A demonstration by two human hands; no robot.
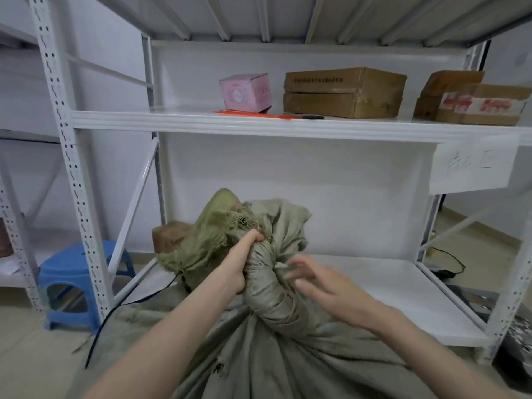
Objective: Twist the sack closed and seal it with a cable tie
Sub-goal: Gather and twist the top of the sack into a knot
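The sack (276,355) is sitting on the floor before the person, its twisted neck (267,286) rising up and away, the frayed mouth flopping over above the grip. The left hand (239,269) is clamping the neck just under that mouth, fingers wrapped round the cloth. The right hand (322,283) is hovering just beside it, fingers spread, holding nothing. The orange cable ties (253,113) are lying well apart, up ahead on the middle shelf (172,120), long axis running along its front edge, so the free right hand is probably the one to reach. Print on the pink box (246,92), the brown carton (342,92) and the red-taped carton (486,106), and the handwriting on the paper sign (472,165), is proving too blurred to read.
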